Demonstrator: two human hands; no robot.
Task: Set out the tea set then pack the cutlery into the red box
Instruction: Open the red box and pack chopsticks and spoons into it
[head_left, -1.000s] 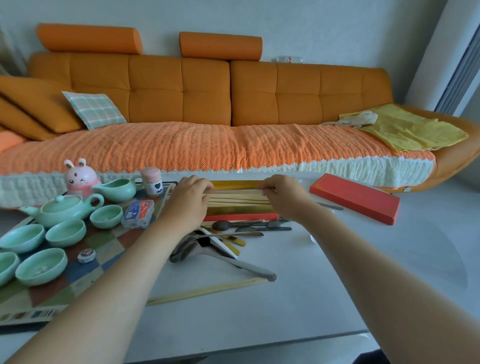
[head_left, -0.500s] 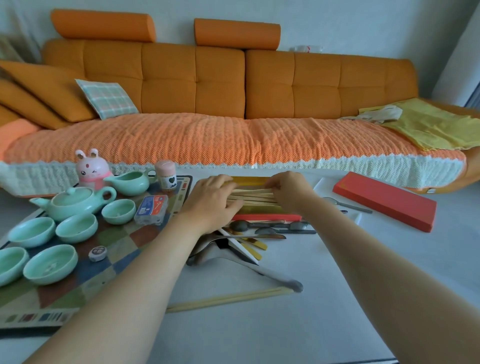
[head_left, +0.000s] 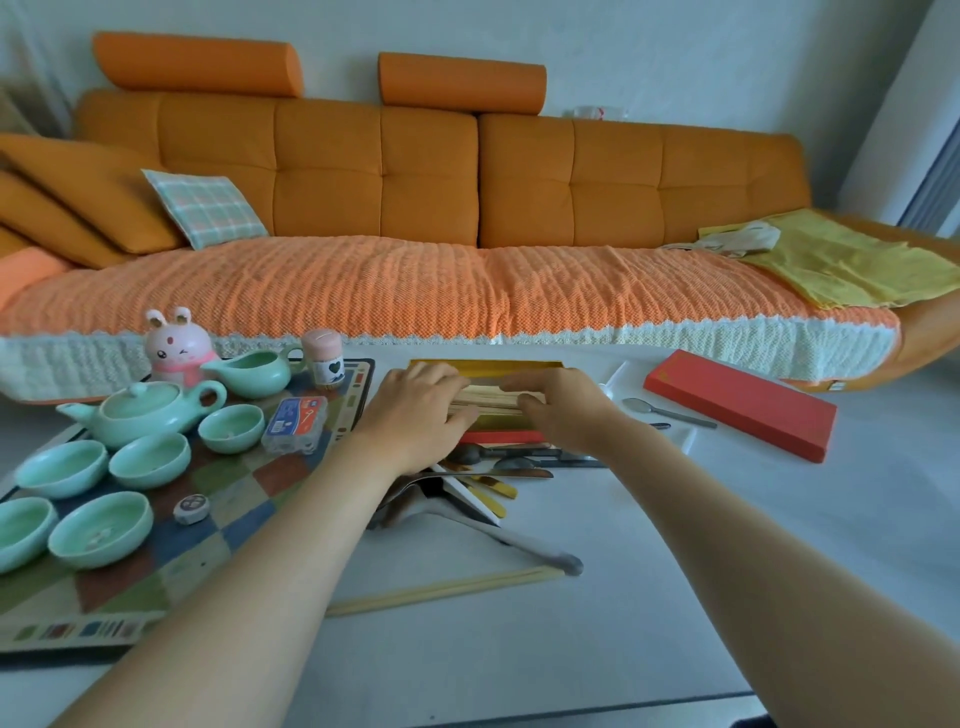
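The open red box (head_left: 493, 435) with a gold lining sits at the table's far middle, holding several pale chopsticks (head_left: 485, 400). My left hand (head_left: 415, 415) and my right hand (head_left: 558, 408) both lie over the box, fingers on the chopsticks, close together. The red lid (head_left: 740, 410) lies to the right. Dark spoons and a knife (head_left: 519, 462) lie just in front of the box, and one chopstick pair (head_left: 447, 590) lies nearer me. The mint teapot (head_left: 140, 413), pitcher (head_left: 249, 371) and several cups (head_left: 150, 460) stand on the checked mat (head_left: 228, 488) at left.
Metal tongs (head_left: 519, 545) lie in front of the cutlery pile. A small spoon (head_left: 665, 410) rests on a white tray (head_left: 623, 376) by the lid. A pink bunny figure (head_left: 174, 345), a toothpick jar (head_left: 324, 361) and a small plastic case (head_left: 296, 423) stand on the mat. The orange sofa (head_left: 415, 208) is behind.
My two hands have slid closer together over the chopsticks in the box. The view has shifted slightly; nothing else on the table has moved.
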